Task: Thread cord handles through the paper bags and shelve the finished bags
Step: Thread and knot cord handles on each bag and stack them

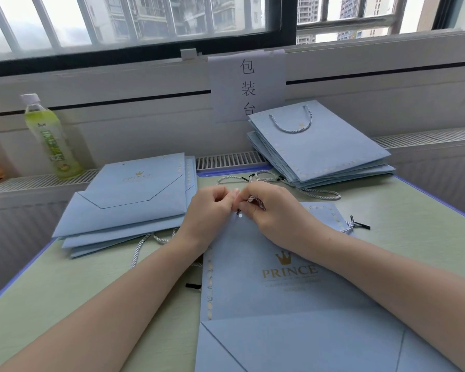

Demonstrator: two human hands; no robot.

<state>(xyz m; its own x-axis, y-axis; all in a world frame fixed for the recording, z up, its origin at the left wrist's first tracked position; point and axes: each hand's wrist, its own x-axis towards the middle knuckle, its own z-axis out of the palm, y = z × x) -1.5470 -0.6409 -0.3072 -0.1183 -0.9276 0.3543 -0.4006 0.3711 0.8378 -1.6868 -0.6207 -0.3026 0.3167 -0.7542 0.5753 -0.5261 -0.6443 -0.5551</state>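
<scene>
Bag in hand: a flat pale-blue paper bag (274, 285) lies on the worktop (78, 291) in front of the person, at 6 o'clock in the view, its punched top edge pointing away so the holes sit right under the fingers.
Left hand: the left hand (212, 208) has its fingers curled at the bag's top edge, at about 12 o'clock from the bag's middle; its grip looks narrow, pinching there, I judge to steady the paper or the cord tip, though exactly what it pinches is hidden.
Right hand: the right hand (269, 208) touches the left, its grip narrow and closed on a twisted cord (255, 202), apparently to steer the cord's end toward the small hole (240, 215) just below the fingertips.
Look of the bag: matte blue, a gold crown and "PRINCE" printed in the middle, a dotted pale border down its left edge, the bottom flap folded flat toward the viewer.
Cord's far end: a black-tipped end (359, 225) lies at 3 o'clock of the hands, just off the bag's right corner.
Unthreaded stack: bags without handles (129, 200) wait at 10 o'clock, near the left hand.
Finished stack: bags with handles (322, 146) lean at 1 o'clock against the wall.
Spare cords: loose cords (263, 177) lie at 12 o'clock, within reach.
Bottle: a green drink bottle (50, 138) stands at 10 o'clock, well apart.
</scene>
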